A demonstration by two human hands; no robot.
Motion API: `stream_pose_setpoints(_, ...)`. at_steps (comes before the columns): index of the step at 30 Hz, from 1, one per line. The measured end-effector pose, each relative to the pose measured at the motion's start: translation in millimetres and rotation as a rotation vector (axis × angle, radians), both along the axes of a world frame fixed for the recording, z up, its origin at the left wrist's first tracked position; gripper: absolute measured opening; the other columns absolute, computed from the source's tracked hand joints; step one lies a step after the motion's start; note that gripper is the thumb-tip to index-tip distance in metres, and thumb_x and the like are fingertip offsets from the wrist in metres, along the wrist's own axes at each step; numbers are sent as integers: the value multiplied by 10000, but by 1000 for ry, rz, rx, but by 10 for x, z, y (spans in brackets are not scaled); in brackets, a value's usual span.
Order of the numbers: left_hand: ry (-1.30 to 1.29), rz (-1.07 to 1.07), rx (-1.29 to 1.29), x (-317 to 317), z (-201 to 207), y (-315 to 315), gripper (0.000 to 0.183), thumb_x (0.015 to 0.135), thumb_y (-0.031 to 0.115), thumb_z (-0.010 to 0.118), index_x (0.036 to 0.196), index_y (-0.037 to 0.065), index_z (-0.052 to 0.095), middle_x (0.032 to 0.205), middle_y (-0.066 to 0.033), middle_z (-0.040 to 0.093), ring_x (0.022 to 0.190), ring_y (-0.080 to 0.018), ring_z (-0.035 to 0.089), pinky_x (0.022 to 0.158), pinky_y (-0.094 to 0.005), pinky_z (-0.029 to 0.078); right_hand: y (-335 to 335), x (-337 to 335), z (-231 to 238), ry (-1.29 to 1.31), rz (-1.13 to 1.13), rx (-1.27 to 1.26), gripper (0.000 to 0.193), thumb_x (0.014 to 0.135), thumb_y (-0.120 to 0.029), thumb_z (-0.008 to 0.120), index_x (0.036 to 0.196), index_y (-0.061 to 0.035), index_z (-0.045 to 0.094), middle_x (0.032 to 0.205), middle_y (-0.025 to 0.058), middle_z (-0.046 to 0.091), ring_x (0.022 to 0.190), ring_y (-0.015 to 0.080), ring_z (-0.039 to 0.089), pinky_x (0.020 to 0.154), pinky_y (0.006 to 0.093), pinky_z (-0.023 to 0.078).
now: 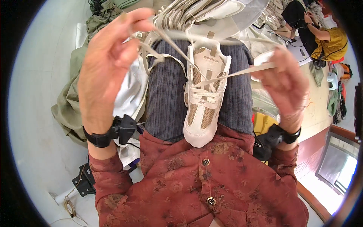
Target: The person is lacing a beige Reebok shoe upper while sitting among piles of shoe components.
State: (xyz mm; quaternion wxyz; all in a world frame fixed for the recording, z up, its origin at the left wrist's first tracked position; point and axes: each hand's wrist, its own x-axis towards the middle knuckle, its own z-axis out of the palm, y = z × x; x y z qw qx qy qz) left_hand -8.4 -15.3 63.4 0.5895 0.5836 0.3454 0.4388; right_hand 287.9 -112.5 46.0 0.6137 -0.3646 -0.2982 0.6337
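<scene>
A cream and beige sneaker [197, 126] lies on my lap between my thighs, its toe pointing toward my body. Its pale flat shoelace [242, 72] is threaded through the lower eyelets, with long ends pulled up to both sides. At the upper left, my left hand [104, 70] is raised with thumb and fingers bent around one lace end; motion blurs it. More lace hangs in a loop beside those fingers. To the right of the shoe, my right hand [283, 85] pinches the other lace end, which is drawn taut.
Stacked pale shoe parts [185, 17] lie beyond my knees. Olive cloth [70, 102] is heaped at the left. A person in a yellow top [331, 43] sits at the upper right, near a pile of shoes. A black bracket [84, 181] lies at the lower left.
</scene>
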Motion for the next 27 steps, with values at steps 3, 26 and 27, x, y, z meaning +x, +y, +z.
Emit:
stream_pose_setpoints(3,-295,11,-290,-521,-285,251,327,1027,177,582,1252,-55,627,990,-49,687,658,2,485,498,-158,352,-155,753,-150,223,-1,183,226,1064,-212,475,1075,-12,580,534,-64,245,532,82,343,897,357,488)
stream_pose_setpoints(26,-894,473,-507,-3401,-801,449,409,1025,-39,495,1424,-97,428,1119,-165,579,958,-215,639,804,-283,614,-1939,3915,-2214,292,-959,-389,247,993,-18,571,1235,26,596,993,108,712,798,168,647,784,328,539)
stream_pose_setpoints(27,-889,477,-497,-3474,-732,421,409,1025,-39,495,1424,-97,428,1119,-165,579,958,-215,639,804,-283,614,-1979,3941,-2257,302,-951,-388,247,993,-18,571,1235,26,596,993,108,712,798,168,647,784,328,539)
